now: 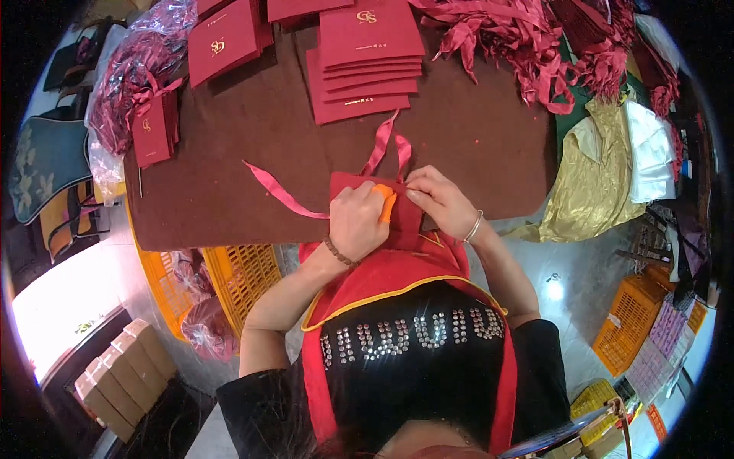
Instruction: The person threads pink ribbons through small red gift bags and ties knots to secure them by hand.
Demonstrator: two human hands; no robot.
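Note:
A dark red card or paper bag (348, 182) lies at the table's near edge, right in front of me. My left hand (358, 220) is closed round an orange tool (388, 205), its working end hidden against the bag. On the bag's right side my right hand (443, 200) pinches with thumb and fingers near its upper edge; what lies between the fingertips is too small to make out. Two pink ribbon ends (380, 145) stick up from the bag on the far side. Another pink ribbon (283, 193) trails leftward across the cloth.
A brown cloth (252, 153) covers the table. Red bags (371, 46) are stacked at the far side, with ribbon bundles (520, 46) to the right. A small red bag (155, 130) lies far left. Orange crates (243, 275) stand below left; gold fabric (589, 176) hangs at right.

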